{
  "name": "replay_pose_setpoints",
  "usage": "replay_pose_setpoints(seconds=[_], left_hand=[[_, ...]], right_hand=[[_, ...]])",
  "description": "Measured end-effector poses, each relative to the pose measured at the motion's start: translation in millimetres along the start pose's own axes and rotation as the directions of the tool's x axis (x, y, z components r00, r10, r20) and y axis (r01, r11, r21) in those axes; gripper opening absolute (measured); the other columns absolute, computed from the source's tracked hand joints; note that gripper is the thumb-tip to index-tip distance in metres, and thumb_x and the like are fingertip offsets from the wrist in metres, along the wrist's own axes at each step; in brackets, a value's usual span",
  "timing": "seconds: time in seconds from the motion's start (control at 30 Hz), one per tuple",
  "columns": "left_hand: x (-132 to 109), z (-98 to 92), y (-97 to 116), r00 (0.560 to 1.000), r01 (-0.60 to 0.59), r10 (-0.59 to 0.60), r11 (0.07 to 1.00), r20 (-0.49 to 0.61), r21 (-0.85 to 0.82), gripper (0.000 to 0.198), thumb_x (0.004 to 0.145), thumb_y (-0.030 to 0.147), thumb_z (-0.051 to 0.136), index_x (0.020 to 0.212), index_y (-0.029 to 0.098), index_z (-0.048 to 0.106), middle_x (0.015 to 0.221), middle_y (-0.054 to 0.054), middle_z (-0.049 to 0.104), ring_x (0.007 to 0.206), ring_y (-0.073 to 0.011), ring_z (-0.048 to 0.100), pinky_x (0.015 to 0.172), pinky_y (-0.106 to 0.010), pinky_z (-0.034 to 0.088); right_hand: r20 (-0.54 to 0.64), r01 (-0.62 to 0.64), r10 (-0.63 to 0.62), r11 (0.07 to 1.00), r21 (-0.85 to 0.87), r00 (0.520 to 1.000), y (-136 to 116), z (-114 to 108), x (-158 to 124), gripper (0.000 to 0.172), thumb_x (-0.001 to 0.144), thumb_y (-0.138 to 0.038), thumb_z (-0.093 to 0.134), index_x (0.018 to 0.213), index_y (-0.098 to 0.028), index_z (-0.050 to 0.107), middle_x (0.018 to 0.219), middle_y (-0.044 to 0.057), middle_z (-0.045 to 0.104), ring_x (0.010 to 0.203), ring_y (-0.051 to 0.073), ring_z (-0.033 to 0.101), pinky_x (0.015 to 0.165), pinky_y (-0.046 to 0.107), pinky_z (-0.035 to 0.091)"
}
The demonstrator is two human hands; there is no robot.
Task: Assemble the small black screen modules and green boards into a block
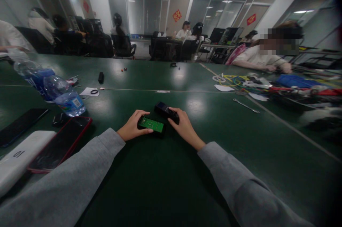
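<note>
A green circuit board [151, 124] sits in a black casing low over the dark green table [149, 184]. My left hand [135, 126] grips the casing at its left end, thumb along the near edge and fingers on the far edge. Just right of and beyond it is a black device [161, 107] with a small dark screen, tilted down to the right. Its right end is between the thumb and fingers of my right hand [182, 123]. Whether either object rests on the tabletop is hard to tell.
Water bottles [64, 93], a red-edged phone [62, 143] and a white power bank [21, 161] are at left. A wrench [245, 106], tangled cables [240, 81] and a blue item [298, 81] lie at right. Across the table sits a person [259, 58].
</note>
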State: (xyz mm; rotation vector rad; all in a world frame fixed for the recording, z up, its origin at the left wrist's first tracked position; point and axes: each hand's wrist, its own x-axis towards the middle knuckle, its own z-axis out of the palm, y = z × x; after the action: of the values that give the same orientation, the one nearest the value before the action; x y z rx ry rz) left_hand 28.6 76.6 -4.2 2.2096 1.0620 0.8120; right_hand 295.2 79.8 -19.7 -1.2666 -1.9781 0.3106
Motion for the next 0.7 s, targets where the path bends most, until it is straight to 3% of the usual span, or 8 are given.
replay_pose_setpoints(seconds=[0.2,0.4,0.47,0.57,0.63,0.7], left_hand=[[0,-1.5,0,1.000,-0.004,0.004,1.000,0.024,-0.004,0.057,0.073,0.050,0.067,0.120,0.023,0.050,0.121,-0.009,0.048,0.114,-0.0271,0.047,0.099,-0.051,0.039],[0,-3.1,-6,0.988,0.131,-0.118,0.982,0.101,-0.139,0.051,0.071,0.049,0.069,0.111,0.021,0.052,0.108,-0.007,0.057,0.098,-0.0236,0.058,0.087,-0.048,0.047],[0,-3.9,-6,0.987,0.139,-0.114,0.962,0.116,-0.235,0.051,0.070,0.045,0.072,0.110,0.021,0.050,0.109,-0.007,0.058,0.098,-0.0228,0.059,0.086,-0.046,0.048],[0,-4.5,-3,0.998,0.056,-0.042,0.950,0.052,-0.306,0.052,0.068,0.038,0.076,0.110,0.021,0.050,0.112,-0.008,0.057,0.105,-0.0236,0.057,0.091,-0.046,0.046],[1,-4.3,-1,1.000,-0.014,0.017,0.952,0.008,-0.304,0.052,0.066,0.035,0.077,0.109,0.020,0.052,0.116,-0.009,0.056,0.112,-0.0248,0.053,0.096,-0.048,0.042],[1,-4.1,-1,0.999,-0.052,0.054,0.954,-0.003,-0.294,0.051,0.065,0.034,0.078,0.108,0.021,0.053,0.119,-0.009,0.054,0.116,-0.0258,0.051,0.099,-0.050,0.040]], right_hand=[[-0.083,-0.031,0.027,0.998,-0.046,0.996,3,1,1,0.042,0.086,-0.033,0.056,0.127,-0.027,0.046,0.118,0.009,0.051,0.108,0.029,0.046,0.092,0.052,0.039],[-0.288,0.058,-0.074,0.996,-0.064,0.955,-19,-9,-4,0.034,0.092,-0.033,0.045,0.125,-0.025,0.044,0.121,0.009,0.048,0.118,0.028,0.041,0.102,0.054,0.032],[-0.263,0.139,-0.152,0.988,-0.068,0.953,-33,-10,-9,0.035,0.091,-0.031,0.046,0.125,-0.025,0.042,0.121,0.010,0.048,0.117,0.028,0.043,0.101,0.052,0.036],[-0.119,0.262,-0.260,0.965,-0.004,0.958,-57,-5,-19,0.046,0.090,-0.030,0.050,0.133,-0.026,0.034,0.127,0.010,0.046,0.120,0.027,0.042,0.102,0.051,0.038],[-0.035,0.257,-0.256,0.965,0.053,0.966,-69,1,-24,0.055,0.089,-0.032,0.053,0.137,-0.025,0.028,0.134,0.010,0.041,0.125,0.027,0.038,0.106,0.051,0.035],[0.022,0.176,-0.179,0.979,0.105,0.984,-73,8,-26,0.060,0.088,-0.035,0.056,0.139,-0.023,0.026,0.137,0.011,0.038,0.127,0.028,0.037,0.107,0.051,0.033]])
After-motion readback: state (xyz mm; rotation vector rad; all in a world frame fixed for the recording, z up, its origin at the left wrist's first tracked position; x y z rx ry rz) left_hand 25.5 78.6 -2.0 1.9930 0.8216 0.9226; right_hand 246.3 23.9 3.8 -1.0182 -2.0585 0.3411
